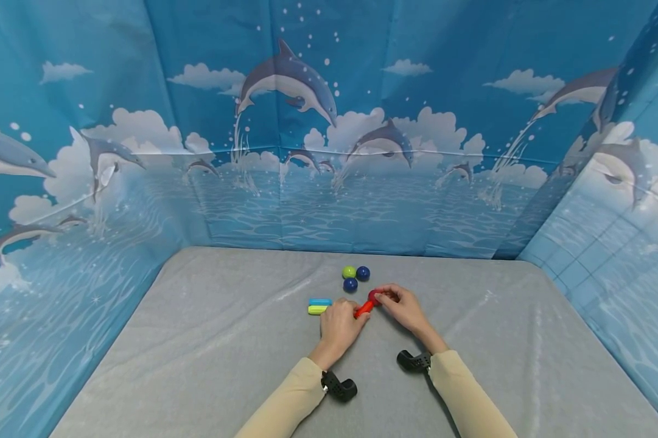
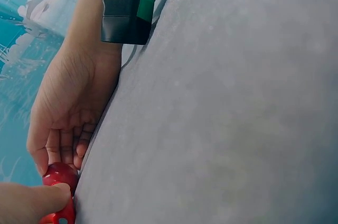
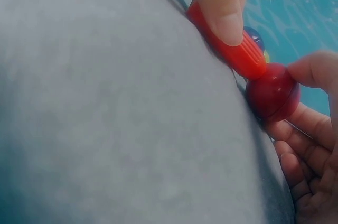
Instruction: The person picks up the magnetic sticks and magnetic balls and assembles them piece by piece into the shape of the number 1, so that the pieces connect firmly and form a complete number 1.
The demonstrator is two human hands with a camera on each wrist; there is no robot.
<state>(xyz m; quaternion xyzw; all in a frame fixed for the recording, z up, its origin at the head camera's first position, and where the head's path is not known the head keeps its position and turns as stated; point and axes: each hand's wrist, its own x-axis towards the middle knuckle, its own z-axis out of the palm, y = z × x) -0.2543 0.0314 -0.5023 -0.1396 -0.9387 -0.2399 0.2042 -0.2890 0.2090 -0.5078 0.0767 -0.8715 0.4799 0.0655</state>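
Note:
My left hand [image 1: 339, 326] pinches a red ridged stick [image 3: 240, 55] with thumb and fingers, low over the grey cloth. The thumb lies along its upper side in the right wrist view. A dark red glossy ball [image 3: 272, 92] sits against the stick's far end. My right hand [image 1: 405, 309] holds this ball between thumb and fingertips, from the right. In the left wrist view, part of the red stick hides behind the left thumb [image 2: 39, 203]. Beside the left hand lie a blue stick [image 1: 320, 302] and a yellow-green stick [image 1: 316, 310], partly covered by that hand.
Just beyond the hands, a lime green ball [image 1: 349, 272] and two dark blue balls, one at the right [image 1: 363, 273] and one nearer [image 1: 350, 285], lie grouped. Grey cloth [image 1: 224, 340] covers the table. A dolphin-print curtain [image 1: 318, 207] stands behind and at both sides.

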